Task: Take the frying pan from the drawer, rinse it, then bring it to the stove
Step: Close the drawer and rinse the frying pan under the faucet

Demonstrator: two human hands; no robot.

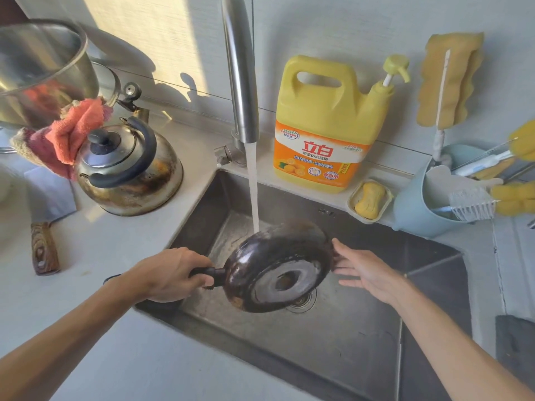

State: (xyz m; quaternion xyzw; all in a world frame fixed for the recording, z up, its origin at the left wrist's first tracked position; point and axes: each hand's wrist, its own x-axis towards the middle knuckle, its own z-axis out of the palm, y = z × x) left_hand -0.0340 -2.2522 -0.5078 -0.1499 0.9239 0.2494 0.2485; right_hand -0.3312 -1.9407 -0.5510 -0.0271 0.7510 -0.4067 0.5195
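A small dark frying pan (pixel 278 264) is held over the steel sink (pixel 362 337), tipped so its blackened underside faces me. My left hand (pixel 170 274) is shut on its black handle. Water pours from the tall steel faucet (pixel 240 68) and strikes the pan's upper rim. My right hand (pixel 366 269) is open with fingers spread, its fingertips at the pan's right edge. The pan's inside is hidden from me.
A steel kettle (pixel 130 166) with an orange cloth (pixel 69 134) stands left of the sink, a large pot (pixel 37 70) behind it. A yellow detergent jug (pixel 327 123), a soap dish (pixel 370 199) and a blue brush holder (pixel 417 204) line the back ledge. A wooden knife handle (pixel 45 248) lies on the left counter.
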